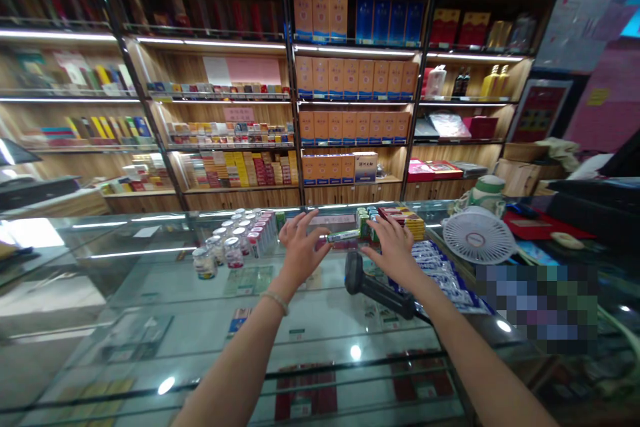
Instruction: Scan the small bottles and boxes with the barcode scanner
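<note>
My left hand (301, 245) is over the glass counter with its fingers apart, its thumb beside the left end of a slim green-and-white pack (343, 235). Whether it touches the pack is hard to tell. Fingers spread, my right hand (393, 245) is at the small green packs (364, 221) and the stacked yellow-and-red boxes (407, 221), with nothing visible in its grasp. A black handheld scanner (377, 290) lies on the glass between my forearms. Left of my left hand stand rows of small lidded jars (233, 251).
Blue-and-white packets (435, 273) lie beside my right forearm. A white fan (479, 235) and a green-lidded container (487, 192) stand at the right. Shelves of boxes (357, 79) rise behind the glass counter (185, 320).
</note>
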`<state>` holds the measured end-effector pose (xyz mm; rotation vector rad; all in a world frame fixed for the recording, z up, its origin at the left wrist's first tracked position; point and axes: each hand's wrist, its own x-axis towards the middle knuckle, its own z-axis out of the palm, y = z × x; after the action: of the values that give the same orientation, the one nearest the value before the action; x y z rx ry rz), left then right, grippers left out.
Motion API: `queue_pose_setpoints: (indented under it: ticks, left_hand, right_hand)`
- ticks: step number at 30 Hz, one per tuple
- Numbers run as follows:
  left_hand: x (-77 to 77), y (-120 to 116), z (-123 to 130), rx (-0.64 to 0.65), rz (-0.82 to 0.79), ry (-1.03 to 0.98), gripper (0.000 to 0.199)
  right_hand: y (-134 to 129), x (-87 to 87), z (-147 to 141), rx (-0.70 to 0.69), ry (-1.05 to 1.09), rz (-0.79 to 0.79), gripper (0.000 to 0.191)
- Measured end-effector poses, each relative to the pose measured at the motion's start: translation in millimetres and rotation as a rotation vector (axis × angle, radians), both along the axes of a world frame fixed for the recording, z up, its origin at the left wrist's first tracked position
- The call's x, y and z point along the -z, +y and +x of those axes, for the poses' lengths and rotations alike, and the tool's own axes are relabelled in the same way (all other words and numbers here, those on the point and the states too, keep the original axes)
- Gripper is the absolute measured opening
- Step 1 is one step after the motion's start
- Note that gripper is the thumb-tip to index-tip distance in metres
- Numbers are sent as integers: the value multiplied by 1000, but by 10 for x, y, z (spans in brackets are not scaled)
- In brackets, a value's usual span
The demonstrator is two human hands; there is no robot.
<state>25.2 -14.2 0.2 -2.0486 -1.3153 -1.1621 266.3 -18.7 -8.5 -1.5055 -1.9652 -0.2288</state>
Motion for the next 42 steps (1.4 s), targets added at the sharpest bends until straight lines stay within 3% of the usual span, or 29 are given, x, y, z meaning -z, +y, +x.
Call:
queue_pose_setpoints:
  ticks: [7, 10, 25, 30, 36, 42]
  left_hand:
    - [48, 19, -26, -14, 36, -24, 14]
    - [70, 32, -36, -5, 24, -31, 15]
    - [52, 12, -43, -2, 8, -38, 15]
    - [66, 22, -60, 7, 3, -67, 16]
    - [67, 16, -80, -22, -3, -117, 15]
    - [88, 40, -121, -31, 8, -116, 16]
  right_hand:
    - [-628, 263, 1, 50, -182, -89, 77]
    - [-760, 386, -28, 60, -226, -116, 77]
    - [-717, 399, -228, 89, -189, -66, 34]
    - [-712, 291, -197, 16, -104, -73, 30]
    - [-951, -6, -109, -62, 203, -267, 36]
    - [-1173, -147, -60, -272, 435, -297, 47]
